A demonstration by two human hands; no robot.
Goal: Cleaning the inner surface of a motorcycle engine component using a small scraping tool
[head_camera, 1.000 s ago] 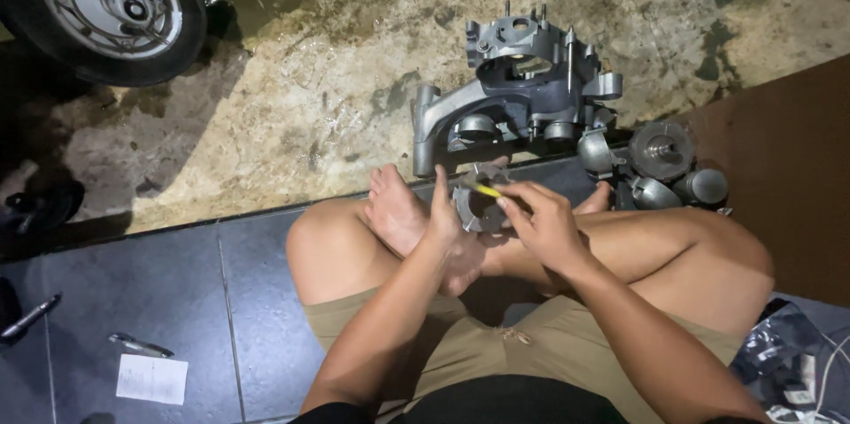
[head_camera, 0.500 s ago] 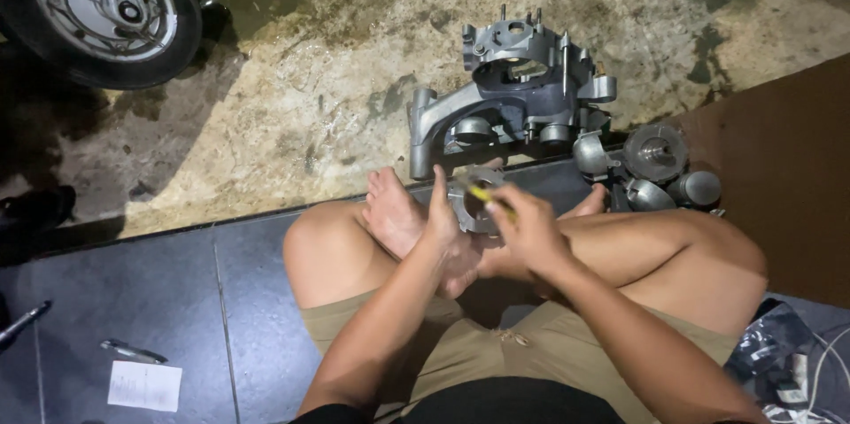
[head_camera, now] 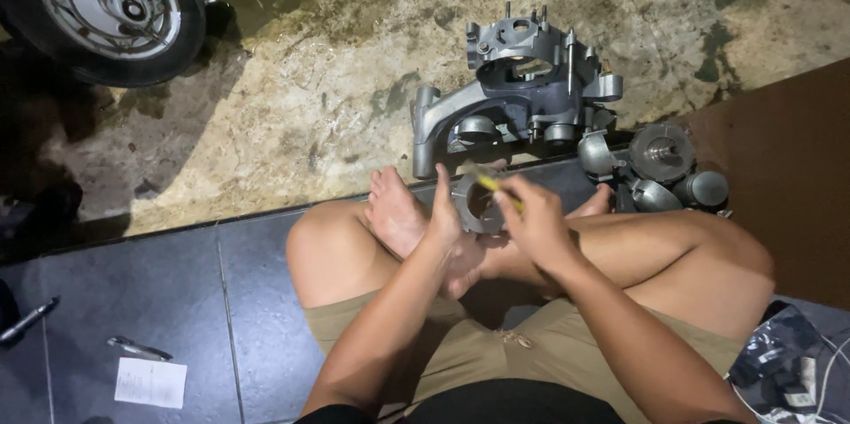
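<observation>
I sit cross-legged on dark floor tiles. My left hand (head_camera: 445, 216) grips a round grey metal ring-shaped part (head_camera: 478, 203) above my crossed feet. My right hand (head_camera: 536, 225) holds a small yellow-handled tool (head_camera: 490, 183) with its tip at the ring's upper edge. Just beyond my hands lies a large grey engine crankcase (head_camera: 518, 96) on the rough concrete.
Several round metal engine parts (head_camera: 660, 167) lie to the right of the crankcase. A motorcycle wheel (head_camera: 102, 8) stands at the top left. A pen (head_camera: 27, 319), a small metal tool (head_camera: 140, 350) and a paper slip (head_camera: 150, 381) lie on the tiles at left. Plastic bags (head_camera: 788, 362) sit at the lower right.
My right hand with the yellow tool has shifted slightly along the ring's upper edge. My left hand keeps its hold on the ring. The view has drifted a little.
</observation>
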